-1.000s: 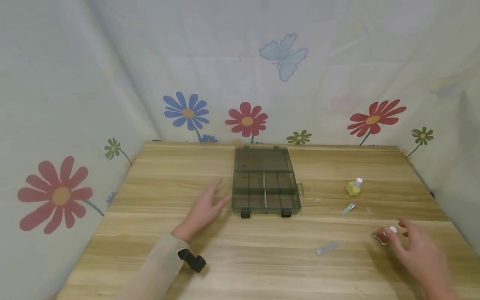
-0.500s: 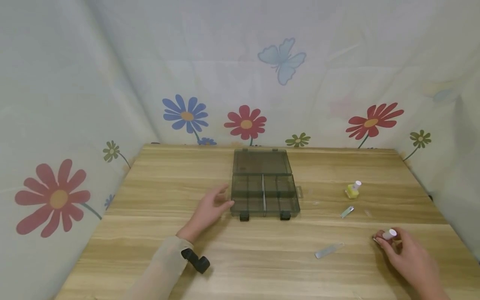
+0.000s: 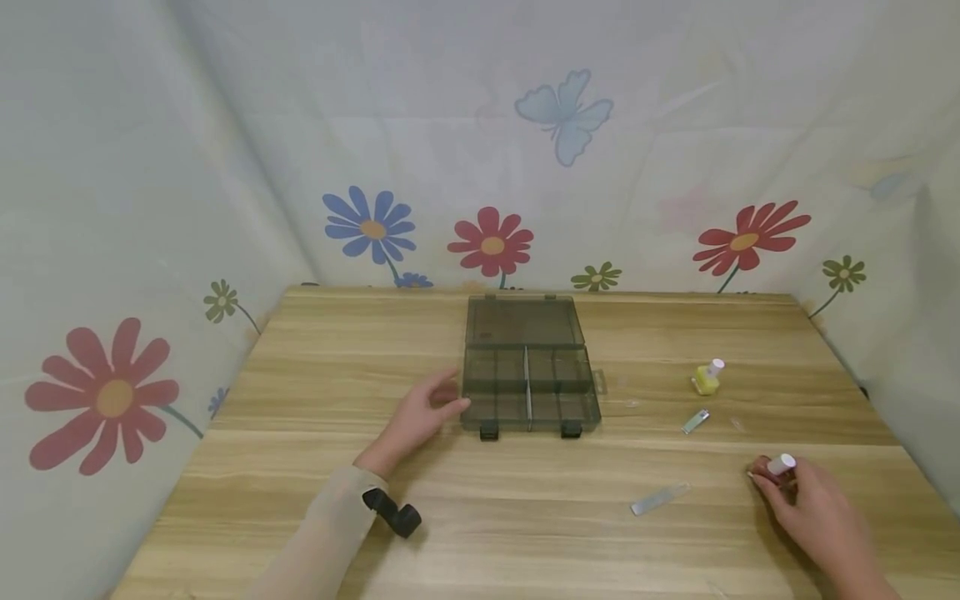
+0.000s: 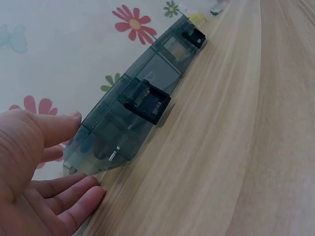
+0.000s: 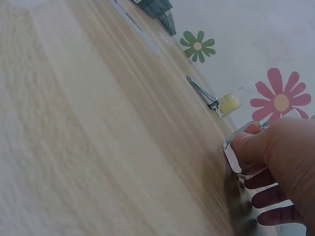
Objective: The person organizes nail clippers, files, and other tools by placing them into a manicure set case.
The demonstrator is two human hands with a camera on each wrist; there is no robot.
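A dark translucent compartment box (image 3: 498, 408) lies with its lid folded back on the table. At its left side my left hand (image 3: 416, 421) has the thumb at the near-left rim and the other fingers loosely extended beside the wall. In the left wrist view, the thumb (image 4: 61, 127) meets the box's upper edge. My right hand (image 3: 821, 504) pinches a glass nail polish bottle (image 3: 782, 464) with a white cap, low over the table at the right. The right wrist view shows its clear glass base (image 5: 231, 160) under the thumb; the fingers hide part of it.
A yellow nail polish bottle (image 3: 705, 380) stands at the back right, with nail clippers (image 3: 695, 422) in front. A flat greyish strip, perhaps a nail file (image 3: 658, 498), lies near the middle right. Small clear pieces (image 3: 737, 423) lie close to the clippers. A patterned curtain (image 3: 637, 150) hangs behind.
My right hand has closed its fingers round the nail polish bottle at the right. My left hand has moved slightly right, from beside the box to its edge.
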